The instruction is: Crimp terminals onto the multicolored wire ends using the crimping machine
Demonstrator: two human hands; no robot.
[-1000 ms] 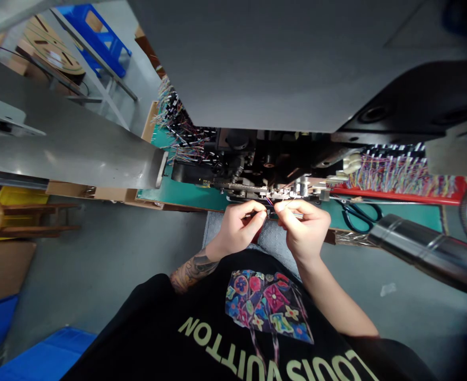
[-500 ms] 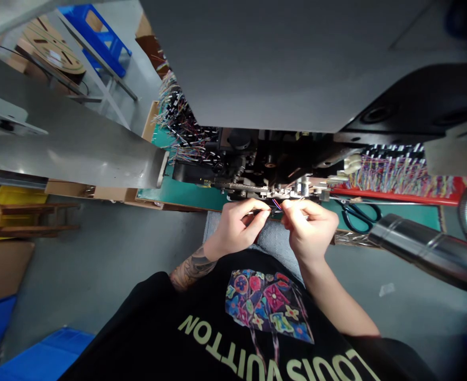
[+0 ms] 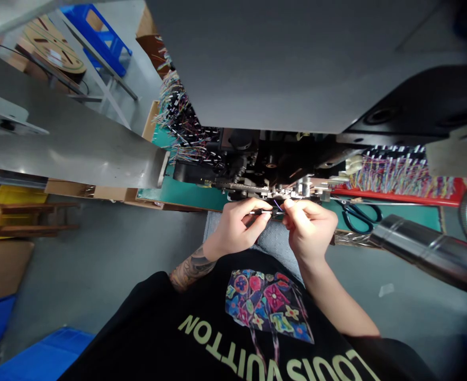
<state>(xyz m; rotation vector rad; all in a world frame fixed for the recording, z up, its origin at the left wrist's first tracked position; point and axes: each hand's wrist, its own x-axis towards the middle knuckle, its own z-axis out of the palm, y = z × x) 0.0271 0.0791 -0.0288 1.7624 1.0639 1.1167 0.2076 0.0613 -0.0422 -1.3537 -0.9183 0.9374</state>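
Note:
Close under the front of a machine (image 3: 271, 159), both my hands meet over my lap. My left hand (image 3: 239, 225) pinches a thin dark cable (image 3: 260, 212) with white bits on it, between thumb and forefinger. Thin coloured wires (image 3: 277, 205), one of them purple-blue, run from there toward my right hand (image 3: 311, 225), whose thumb and forefinger are closed on them. The wire ends are hidden by my right fingers. Fingertips of the two hands are a small gap apart.
Bundles of wires lie behind the machine at left (image 3: 186, 121) and in a red tray (image 3: 408, 198) at right. Black-handled scissors (image 3: 360, 216) rest on the green tabletop (image 3: 412, 217). A metal tube (image 3: 424, 248) juts in from the right, a metal panel (image 3: 78, 148) from the left.
My left thumb and forefinger have parted slightly, showing more of the dark cable. Fewer coloured wires show between the hands, and my right fingers have shifted a little.

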